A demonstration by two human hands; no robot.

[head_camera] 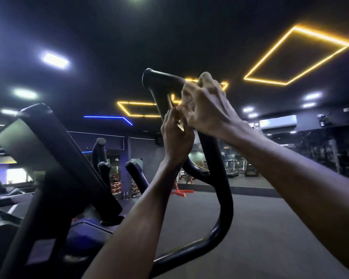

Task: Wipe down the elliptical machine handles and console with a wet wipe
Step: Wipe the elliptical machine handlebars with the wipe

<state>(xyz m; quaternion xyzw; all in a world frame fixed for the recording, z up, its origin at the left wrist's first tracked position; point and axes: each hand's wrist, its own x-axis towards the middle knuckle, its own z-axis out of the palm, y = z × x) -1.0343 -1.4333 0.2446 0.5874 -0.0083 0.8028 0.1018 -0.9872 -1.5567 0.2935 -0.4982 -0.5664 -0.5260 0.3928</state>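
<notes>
Dim gym, neon ceiling; console [28, 146] sits left while my right hand [206, 105] and left hand [176, 141] clamp together on the handle [216, 158], wipe [179, 122] between.

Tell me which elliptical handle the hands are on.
The tall right handle: both hands grip below its capped top. The shorter handles beside the console are untouched.

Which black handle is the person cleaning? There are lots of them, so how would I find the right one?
Start at the big slanted console on the left, then look right, past the short black grips beside it. The handle being cleaned is the tall curved bar rising highest, up against the yellow ceiling lights. It is the only one with both hands on it, left hand below right hand.
</notes>
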